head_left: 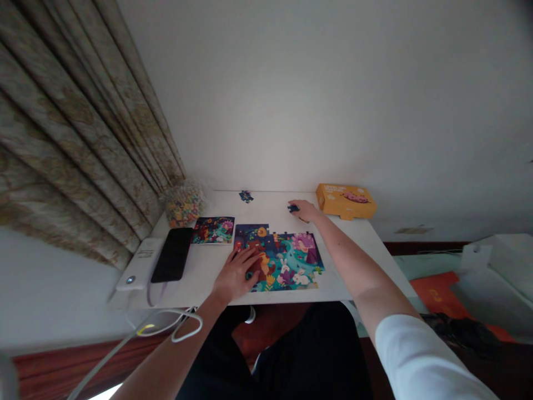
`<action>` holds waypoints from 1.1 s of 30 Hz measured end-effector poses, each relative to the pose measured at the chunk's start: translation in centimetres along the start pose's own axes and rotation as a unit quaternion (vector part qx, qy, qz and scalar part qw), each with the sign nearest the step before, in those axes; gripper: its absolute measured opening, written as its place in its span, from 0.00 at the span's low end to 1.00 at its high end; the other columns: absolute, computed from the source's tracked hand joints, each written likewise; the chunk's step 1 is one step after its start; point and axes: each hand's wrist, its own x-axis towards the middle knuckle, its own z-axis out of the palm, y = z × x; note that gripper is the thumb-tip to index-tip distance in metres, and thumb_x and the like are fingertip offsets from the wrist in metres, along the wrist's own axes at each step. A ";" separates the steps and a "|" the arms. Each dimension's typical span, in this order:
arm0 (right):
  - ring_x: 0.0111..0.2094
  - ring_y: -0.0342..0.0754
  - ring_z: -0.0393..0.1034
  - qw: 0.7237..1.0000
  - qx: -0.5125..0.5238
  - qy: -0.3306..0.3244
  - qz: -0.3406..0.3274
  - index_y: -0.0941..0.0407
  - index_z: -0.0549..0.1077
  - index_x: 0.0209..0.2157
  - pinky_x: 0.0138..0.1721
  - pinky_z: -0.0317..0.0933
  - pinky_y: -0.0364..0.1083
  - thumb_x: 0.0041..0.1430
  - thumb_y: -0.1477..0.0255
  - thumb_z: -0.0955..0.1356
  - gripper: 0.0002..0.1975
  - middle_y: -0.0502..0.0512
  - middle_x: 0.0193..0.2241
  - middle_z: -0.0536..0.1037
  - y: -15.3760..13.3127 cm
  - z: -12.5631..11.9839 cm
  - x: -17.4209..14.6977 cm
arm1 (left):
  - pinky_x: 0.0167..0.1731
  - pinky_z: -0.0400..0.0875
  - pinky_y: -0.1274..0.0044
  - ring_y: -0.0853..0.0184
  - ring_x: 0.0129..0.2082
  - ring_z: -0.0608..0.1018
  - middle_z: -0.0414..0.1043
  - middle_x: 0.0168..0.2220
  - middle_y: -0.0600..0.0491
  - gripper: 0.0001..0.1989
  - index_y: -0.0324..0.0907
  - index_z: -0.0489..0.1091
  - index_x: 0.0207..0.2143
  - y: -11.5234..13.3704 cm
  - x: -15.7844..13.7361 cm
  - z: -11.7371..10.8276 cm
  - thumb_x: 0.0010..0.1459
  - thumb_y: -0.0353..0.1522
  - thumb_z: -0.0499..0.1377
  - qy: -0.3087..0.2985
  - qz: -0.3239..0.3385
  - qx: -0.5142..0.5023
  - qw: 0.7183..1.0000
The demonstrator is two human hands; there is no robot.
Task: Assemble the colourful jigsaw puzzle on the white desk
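A partly joined jigsaw puzzle (287,269) lies near the table's front edge, showing white rabbits, plants and a brown animal. My left hand (236,275) rests on its left side with fingers spread, covering part of the picture. Farther back, my right hand (306,210) has its fingers closed on a dark puzzle piece (293,208) at the tabletop. A small brownish thing (303,220) shows just below that hand, too small to make out. Several loose puzzle pieces (246,196) lie near the wall. The printed reference picture (214,230) is left of the puzzle.
An orange box (346,201) stands at the back right of the white table (200,278). On the left are a clear bag of colourful pieces (184,205), a black phone (172,254) and a white power strip (140,264). A white cable (185,335) loops beside my left forearm.
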 end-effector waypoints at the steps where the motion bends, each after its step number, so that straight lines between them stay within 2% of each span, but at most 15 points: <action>1: 0.59 0.58 0.72 1.000 0.002 0.000 0.002 0.48 0.75 0.58 0.60 0.64 0.55 0.53 0.73 0.75 0.29 0.58 0.57 0.78 -0.1 -0.1 0.4 | 0.69 0.57 0.56 0.56 0.67 0.68 0.65 0.67 0.48 0.23 0.47 0.71 0.62 0.0 0.0 0.0 0.65 0.36 0.58 0.000 0.000 -0.001 1.000; 6: 0.46 0.57 0.78 1.000 0.015 -0.009 0.014 0.55 0.75 0.55 0.49 0.70 0.54 0.46 0.71 0.78 0.32 0.62 0.45 0.83 -0.4 -0.2 1.8 | 0.69 0.56 0.56 0.56 0.66 0.69 0.66 0.67 0.49 0.23 0.49 0.71 0.62 0.0 0.0 0.1 0.64 0.35 0.59 0.012 -0.001 -0.005 1.000; 11: 0.41 0.54 0.78 0.999 0.035 -0.018 -0.002 0.56 0.80 0.37 0.44 0.70 0.48 0.40 0.72 0.80 0.18 0.59 0.37 0.84 -1.4 0.0 1.9 | 0.69 0.57 0.57 0.56 0.66 0.69 0.67 0.66 0.49 0.23 0.48 0.72 0.61 0.1 -0.1 0.0 0.64 0.35 0.58 0.009 -0.002 -0.003 1.000; 14: 0.36 0.52 0.77 0.999 0.045 -0.028 -0.004 0.55 0.80 0.31 0.40 0.70 0.46 0.38 0.72 0.81 0.15 0.55 0.31 0.83 -1.9 0.0 1.6 | 0.69 0.57 0.57 0.56 0.66 0.69 0.68 0.66 0.49 0.23 0.47 0.72 0.61 0.2 0.0 -0.1 0.64 0.35 0.59 0.007 -0.004 0.000 1.000; 16: 0.34 0.51 0.77 0.998 0.051 -0.030 -0.003 0.55 0.79 0.31 0.38 0.69 0.46 0.37 0.73 0.81 0.16 0.54 0.30 0.82 -2.3 0.0 1.3 | 0.69 0.56 0.56 0.56 0.66 0.69 0.68 0.66 0.49 0.23 0.47 0.72 0.61 0.3 0.1 -0.1 0.64 0.35 0.59 0.004 -0.005 0.001 1.000; 19: 0.36 0.50 0.76 0.998 0.063 -0.019 -0.011 0.55 0.78 0.36 0.39 0.68 0.45 0.38 0.75 0.80 0.19 0.53 0.34 0.83 -2.9 -0.2 0.5 | 0.69 0.57 0.56 0.56 0.66 0.69 0.67 0.66 0.48 0.23 0.46 0.72 0.61 0.3 0.1 -0.1 0.63 0.34 0.59 0.003 -0.004 0.003 1.000; 21: 0.38 0.49 0.76 0.997 0.071 -0.011 -0.021 0.53 0.77 0.39 0.40 0.67 0.44 0.42 0.77 0.78 0.19 0.52 0.36 0.83 -3.4 -0.2 -0.2 | 0.69 0.57 0.57 0.56 0.66 0.69 0.67 0.66 0.49 0.23 0.47 0.72 0.61 0.2 0.0 -0.1 0.63 0.34 0.59 0.008 -0.001 0.002 1.000; 24: 0.31 0.45 0.76 0.993 0.119 0.009 -0.025 0.51 0.74 0.43 0.38 0.67 0.43 0.52 0.76 0.74 0.16 0.48 0.33 0.81 -4.0 0.5 -1.8 | 0.69 0.56 0.57 0.56 0.65 0.69 0.67 0.66 0.49 0.23 0.48 0.71 0.61 0.2 -0.2 -0.1 0.64 0.34 0.58 0.013 0.003 0.004 1.000; 27: 0.23 0.41 0.73 0.965 0.260 0.046 -0.008 0.50 0.69 0.48 0.33 0.67 0.43 0.55 0.74 0.72 0.19 0.45 0.32 0.79 -4.5 1.8 -3.7 | 0.67 0.57 0.56 0.54 0.64 0.71 0.69 0.64 0.47 0.20 0.47 0.73 0.58 0.9 0.3 -0.1 0.64 0.35 0.58 0.009 0.001 0.024 1.000; 31: 0.24 0.43 0.74 0.913 0.407 0.041 0.013 0.50 0.64 0.44 0.25 0.64 0.40 0.51 0.69 0.74 0.21 0.45 0.29 0.79 -5.0 3.3 -5.9 | 0.66 0.57 0.55 0.53 0.55 0.76 0.76 0.54 0.46 0.13 0.46 0.76 0.49 2.4 3.2 0.0 0.68 0.35 0.55 0.013 -0.030 0.051 0.998; 33: 0.25 0.45 0.75 0.896 0.442 0.028 0.025 0.50 0.64 0.42 0.23 0.62 0.39 0.51 0.67 0.74 0.19 0.46 0.27 0.78 -5.4 3.6 -6.7 | 0.65 0.57 0.56 0.53 0.55 0.76 0.76 0.54 0.46 0.13 0.46 0.75 0.50 3.0 5.2 0.3 0.67 0.34 0.55 0.021 -0.039 0.056 0.997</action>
